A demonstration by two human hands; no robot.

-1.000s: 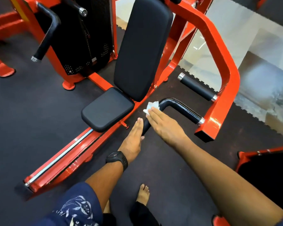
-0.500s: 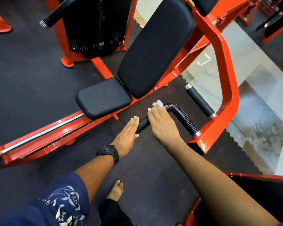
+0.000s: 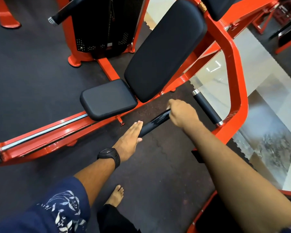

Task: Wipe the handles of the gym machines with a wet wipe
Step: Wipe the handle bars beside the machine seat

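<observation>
Head view, nearest first: a bare foot [image 3: 115, 195] stands on the dark rubber floor [image 3: 32, 81], and a black wristwatch [image 3: 109, 156] sits on the left forearm. The left hand [image 3: 130, 137] lies flat, fingers straight and pressed together, against the near tip of the bent black handle [image 3: 155, 121], steadying it. The right hand [image 3: 181, 113] has slid up from the handle's lower run to its bend and now curls over it, fingers wrapped down round the bar. The wet wipe, whose white corner peeked past those fingertips half a second ago, no longer shows; it is probably under the palm, against the bend. The stretch of bar bared between the hands shines, so I judge that part wiped and the bend in hand, with the upper run to the orange frame [image 3: 235, 81] left to do. Just beyond lies the straight foam grip [image 3: 207, 108], which neither hand touches. Farther left are the seat pad [image 3: 107, 98] and back pad [image 3: 165, 47]; farthest, the weight stack [image 3: 106, 22] and the opposite handle [image 3: 65, 12]. Right of the rubber matting, pale polished tile [image 3: 259, 73] begins.
</observation>
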